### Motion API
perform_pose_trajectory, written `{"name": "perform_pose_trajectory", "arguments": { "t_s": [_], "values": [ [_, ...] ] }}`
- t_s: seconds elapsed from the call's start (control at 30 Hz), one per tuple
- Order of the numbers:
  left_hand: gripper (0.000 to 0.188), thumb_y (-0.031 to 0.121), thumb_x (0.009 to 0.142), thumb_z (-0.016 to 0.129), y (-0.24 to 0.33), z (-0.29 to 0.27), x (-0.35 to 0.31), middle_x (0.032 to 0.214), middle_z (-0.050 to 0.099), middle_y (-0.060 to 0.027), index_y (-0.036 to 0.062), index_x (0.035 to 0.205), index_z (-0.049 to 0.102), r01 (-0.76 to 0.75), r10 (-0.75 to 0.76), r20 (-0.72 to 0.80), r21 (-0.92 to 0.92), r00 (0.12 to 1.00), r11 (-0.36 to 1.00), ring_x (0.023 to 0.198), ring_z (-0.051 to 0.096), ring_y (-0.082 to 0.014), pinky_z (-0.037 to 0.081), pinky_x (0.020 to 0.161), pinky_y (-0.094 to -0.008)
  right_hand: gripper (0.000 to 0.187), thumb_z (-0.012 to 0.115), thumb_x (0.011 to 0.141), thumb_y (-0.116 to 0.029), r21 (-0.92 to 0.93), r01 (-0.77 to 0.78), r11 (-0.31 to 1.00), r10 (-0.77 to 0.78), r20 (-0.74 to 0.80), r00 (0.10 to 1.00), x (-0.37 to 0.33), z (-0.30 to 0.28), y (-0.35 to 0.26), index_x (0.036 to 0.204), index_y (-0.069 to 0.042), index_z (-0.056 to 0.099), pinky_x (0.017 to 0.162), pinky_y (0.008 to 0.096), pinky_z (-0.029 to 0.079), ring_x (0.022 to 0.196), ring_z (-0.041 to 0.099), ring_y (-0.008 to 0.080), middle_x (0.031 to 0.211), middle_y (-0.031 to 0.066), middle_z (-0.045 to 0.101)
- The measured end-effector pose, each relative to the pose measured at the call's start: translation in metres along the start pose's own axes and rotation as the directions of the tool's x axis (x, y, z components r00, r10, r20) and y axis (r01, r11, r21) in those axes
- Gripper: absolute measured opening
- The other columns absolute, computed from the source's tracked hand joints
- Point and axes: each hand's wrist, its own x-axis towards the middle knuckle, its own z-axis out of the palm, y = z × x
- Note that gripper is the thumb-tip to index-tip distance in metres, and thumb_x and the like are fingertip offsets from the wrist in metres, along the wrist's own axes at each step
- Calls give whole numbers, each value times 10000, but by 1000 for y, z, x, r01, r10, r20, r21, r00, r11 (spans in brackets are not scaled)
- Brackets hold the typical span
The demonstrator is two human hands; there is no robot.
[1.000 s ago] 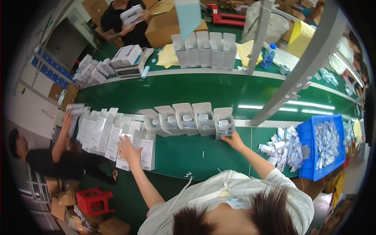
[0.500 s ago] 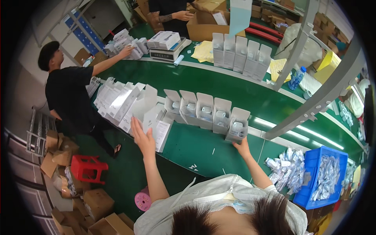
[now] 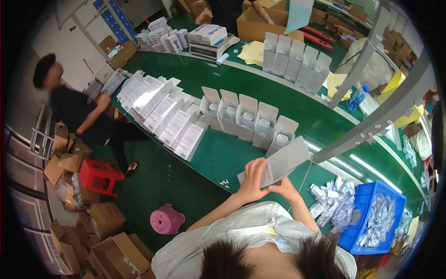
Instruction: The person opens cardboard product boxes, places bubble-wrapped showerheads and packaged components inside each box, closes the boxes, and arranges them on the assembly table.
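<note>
Close in front of me, tilted to the right, is a white carton (image 3: pixel 289 159) with its flap up. My left hand (image 3: pixel 253 180) wraps round its left side. My right hand (image 3: pixel 286 189) grips it from below at its near end, the fingers partly hidden by it. Just beyond stands a row of several open cartons (image 3: pixel 245 122), each with a pale item inside showing at the top. To the left, flat-looking white cartons (image 3: pixel 174 128) with printed labels lean against each other in a line along the bench edge.
At the right, clear-wrapped items (image 3: pixel 332 200) lie heaped beside a blue bin (image 3: pixel 353 228) holding more of them. A grey metal post (image 3: pixel 346 135) slants over the green bench. A pink stool (image 3: pixel 167 219) and a red stool (image 3: pixel 98 176) stand on the floor; a co-worker (image 3: pixel 76 109) is at left.
My left hand has brought a carton from the leaning line over to the right, where my right hand now grips it too. The co-worker at left has drawn an arm back from the far boxes.
</note>
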Motion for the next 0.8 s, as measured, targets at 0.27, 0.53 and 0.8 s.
{"name": "perform_pose_trajectory", "arguments": {
  "t_s": [0.27,0.53,0.8],
  "values": [
    [1055,290,488,846,-17,8,7,1235,370,-141,41,1312,234,348,-76,461,-541,884,766,1136,386,-270,329,945,-407,760,795,558,-162,-436,147,888,-43,241,970,-13,-46,-27,1212,-34,429,950,342,347,1135,440,218,1202,110,493],
    [953,286,520,821,6,34,25,1238,387,-136,66,1297,315,203,121,536,-506,836,838,1107,434,-281,366,927,-364,794,790,540,-153,-508,193,840,-18,328,944,-41,-73,-25,1223,-30,405,942,353,360,1112,471,260,1159,151,526],
    [835,216,560,805,19,76,32,1312,315,-159,32,1228,340,96,165,464,-488,870,868,1115,427,-284,365,920,-367,809,581,622,-18,-228,203,952,-213,-19,977,-78,-82,-20,1354,-71,240,978,351,327,1248,325,232,1353,134,333]
  ]
}}
